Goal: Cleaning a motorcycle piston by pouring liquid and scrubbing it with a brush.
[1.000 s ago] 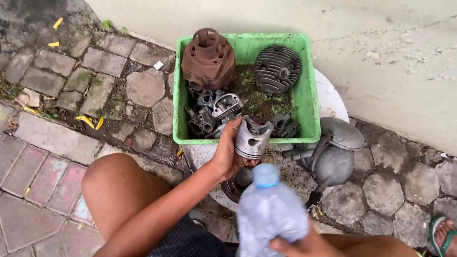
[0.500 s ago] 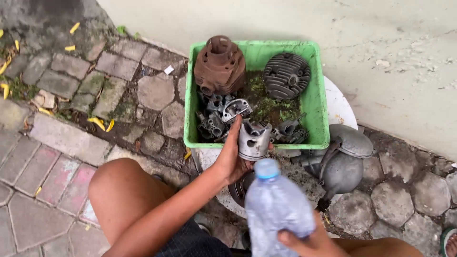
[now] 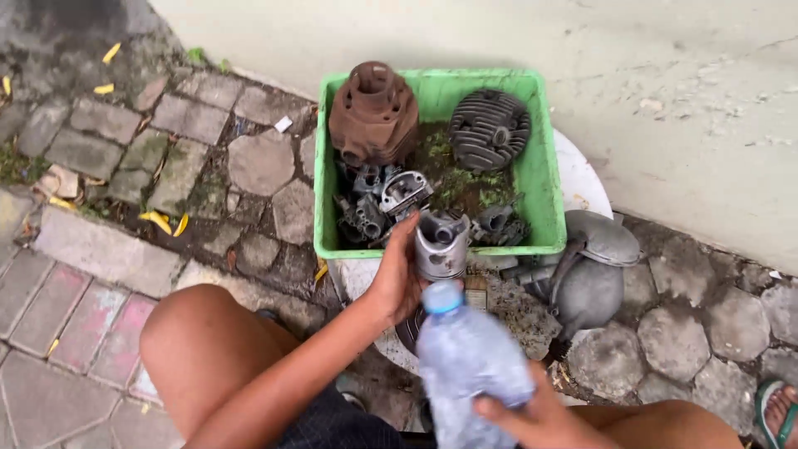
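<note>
A grey piston [image 3: 440, 243] is gripped in the left hand [image 3: 399, 274] at the green tray's [image 3: 544, 179] near edge.
Directly below it, a capped plastic bottle [image 3: 467, 357] is clasped upright by the right hand [image 3: 532, 416], cap toward the piston.

A grey metal piston [image 3: 440, 244], open end up, sits upright at the front edge of the green tub. Just in front, a clear plastic bottle [image 3: 470, 357] with blue cap stands upright.
</note>
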